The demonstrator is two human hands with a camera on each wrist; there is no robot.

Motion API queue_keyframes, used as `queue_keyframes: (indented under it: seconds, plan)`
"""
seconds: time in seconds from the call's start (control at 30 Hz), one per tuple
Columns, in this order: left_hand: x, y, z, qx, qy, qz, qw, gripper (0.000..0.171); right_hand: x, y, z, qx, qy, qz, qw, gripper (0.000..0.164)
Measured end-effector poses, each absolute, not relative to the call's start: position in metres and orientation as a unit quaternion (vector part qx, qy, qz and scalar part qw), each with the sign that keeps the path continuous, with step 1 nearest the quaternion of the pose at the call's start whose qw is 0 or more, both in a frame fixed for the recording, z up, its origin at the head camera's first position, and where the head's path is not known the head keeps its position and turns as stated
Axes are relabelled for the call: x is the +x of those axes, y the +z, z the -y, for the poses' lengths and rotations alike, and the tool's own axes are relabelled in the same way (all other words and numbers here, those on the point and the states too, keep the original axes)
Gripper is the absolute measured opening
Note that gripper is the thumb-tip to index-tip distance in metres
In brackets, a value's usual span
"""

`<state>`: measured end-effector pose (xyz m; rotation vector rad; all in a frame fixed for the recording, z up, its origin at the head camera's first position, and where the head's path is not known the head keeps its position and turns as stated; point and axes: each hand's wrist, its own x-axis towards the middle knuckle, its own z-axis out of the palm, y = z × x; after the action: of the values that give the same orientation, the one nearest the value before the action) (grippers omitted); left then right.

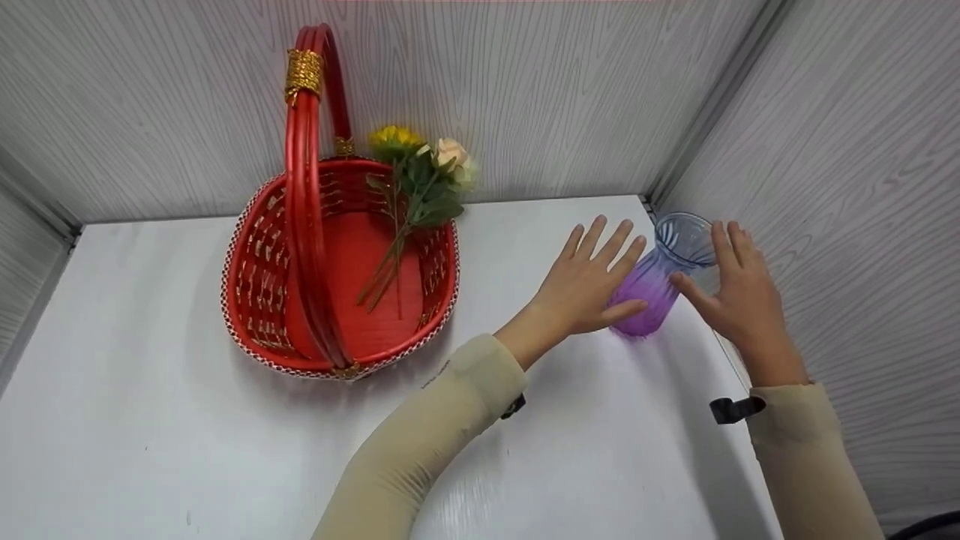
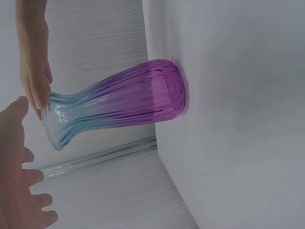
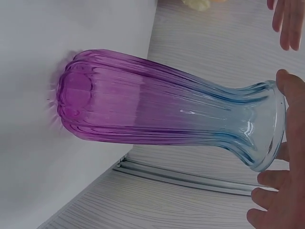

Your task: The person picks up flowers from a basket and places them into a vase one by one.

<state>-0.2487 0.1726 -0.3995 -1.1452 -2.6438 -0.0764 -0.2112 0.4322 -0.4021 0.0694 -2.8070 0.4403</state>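
A ribbed glass vase (image 1: 646, 300), purple at the bottom and blue at its flared mouth, stands upright near the table's right edge. My left hand (image 1: 589, 285) hovers on its left side with fingers spread and nothing held. On the other side, my right hand (image 1: 745, 300) has extended fingers close by the rim, its thumb apart from them. Seen from the right wrist, the thumb (image 3: 290, 86) overlaps the lip of the vase (image 3: 157, 105) and the other fingers are beside the mouth. The left wrist view has the left hand (image 2: 16, 171) apart from the glass.
A red woven basket (image 1: 360, 240) with a tall handle (image 1: 304, 165) stands left of the hands. Leaning in it are a yellow sunflower (image 1: 396, 141) and a pale rose (image 1: 450, 154), stems inside. Grey wood-grain panels (image 1: 525, 97) border the white table (image 1: 150, 427) at the back and sides.
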Motion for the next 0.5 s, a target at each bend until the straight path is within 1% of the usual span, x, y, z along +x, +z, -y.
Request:
queue_keyframes:
  seconds: [0.27,0.5]
  plan:
    - [-0.256,-0.405,-0.189,-0.391,-0.029,0.914,0.105,0.08,-0.215,-0.407,-0.438,0.012,0.158,0.98,0.124,0.098]
    - [-0.263,-0.405,-0.202,-0.386,-0.028,0.916,0.104,0.081,-0.218,-0.406,-0.44,0.003,0.158,0.981,0.11,0.101]
